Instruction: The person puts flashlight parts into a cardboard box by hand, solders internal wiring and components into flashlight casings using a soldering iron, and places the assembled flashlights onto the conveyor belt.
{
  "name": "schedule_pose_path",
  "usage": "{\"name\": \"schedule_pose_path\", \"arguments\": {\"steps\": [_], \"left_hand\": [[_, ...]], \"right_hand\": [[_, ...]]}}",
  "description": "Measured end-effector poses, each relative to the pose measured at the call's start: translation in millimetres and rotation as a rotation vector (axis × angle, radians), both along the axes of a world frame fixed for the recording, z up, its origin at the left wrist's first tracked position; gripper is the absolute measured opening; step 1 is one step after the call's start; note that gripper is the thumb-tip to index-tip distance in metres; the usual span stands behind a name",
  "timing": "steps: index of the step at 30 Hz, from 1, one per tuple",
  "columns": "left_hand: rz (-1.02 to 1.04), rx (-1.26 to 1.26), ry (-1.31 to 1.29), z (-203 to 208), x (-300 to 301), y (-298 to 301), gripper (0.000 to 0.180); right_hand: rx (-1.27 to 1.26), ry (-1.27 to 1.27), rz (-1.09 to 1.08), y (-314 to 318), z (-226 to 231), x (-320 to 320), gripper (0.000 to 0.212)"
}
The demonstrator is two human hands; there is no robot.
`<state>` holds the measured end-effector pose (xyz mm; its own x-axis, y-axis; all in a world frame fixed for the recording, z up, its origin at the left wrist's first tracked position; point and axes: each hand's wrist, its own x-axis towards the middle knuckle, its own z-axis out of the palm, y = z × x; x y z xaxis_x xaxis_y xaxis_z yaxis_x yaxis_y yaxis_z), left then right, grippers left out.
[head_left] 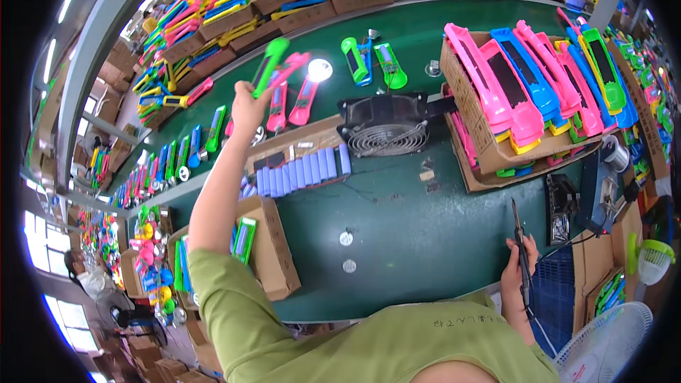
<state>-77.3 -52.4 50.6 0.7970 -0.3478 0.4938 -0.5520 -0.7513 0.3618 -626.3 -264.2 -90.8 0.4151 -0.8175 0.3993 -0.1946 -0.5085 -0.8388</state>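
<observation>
The left hand (pixel 248 108) grips a green plastic housing (pixel 270 67) toward the table's (pixel 411 241) far edge, at left; the right hand (pixel 512 273) holds a soldering iron (pixel 523 259) by the near-right corner. The batch appears unfinished: loose housings (pixel 516 110) crowd a right-edge carton (pixel 464 110); completed count unclear.

The head view comes from the left one of two side-by-side fisheye cameras and looks steeply down and forward from the wearer's head onto a green workbench (pixel 418 252). It sits near: the bench fills the middle of the frame, with the left hand (pixel 250 110) at upper left and the right hand (pixel 516 269) at lower right. The olive-green shirt (pixel 340 344) spreads along the lower edge, close beneath the lens. A grey metal post (pixel 106 35) bows along the upper left, inside the black rim.
</observation>
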Motion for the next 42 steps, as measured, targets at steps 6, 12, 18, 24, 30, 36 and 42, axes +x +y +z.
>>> {"name": "schedule_pose_path", "arguments": {"steps": [6, 12, 18, 24, 30, 36, 42], "left_hand": [[0.277, 0.028, 0.026, -108, 123, 20, 0.052], [0.037, 0.734, -0.322, -74, 112, -45, 0.039], [0.232, 0.594, -0.062, -139, 106, -70, 0.022], [0.053, 0.287, 0.08, -123, 110, -52, 0.041], [-0.057, 0.103, -0.023, 4, 44, -42, 0.083], [-0.162, 0.227, -0.139, 115, -86, 14, 0.033], [-0.202, -0.069, 0.032, 83, -209, 63, 0.024]], "right_hand": [[-0.086, 0.106, -0.034, -1, 13, 15, 0.022], [-0.06, 0.076, -0.06, -1, 15, 18, 0.021], [-0.068, 0.011, -0.125, 4, 13, 17, 0.02], [-0.113, 0.019, -0.062, 1, 24, 17, 0.022], [-0.263, -0.229, -0.069, -13, 50, -4, 0.028], [-0.454, -0.273, -0.172, -111, 164, 11, 0.019], [-0.596, -0.153, -0.185, -251, 199, 61, 0.05]]}}
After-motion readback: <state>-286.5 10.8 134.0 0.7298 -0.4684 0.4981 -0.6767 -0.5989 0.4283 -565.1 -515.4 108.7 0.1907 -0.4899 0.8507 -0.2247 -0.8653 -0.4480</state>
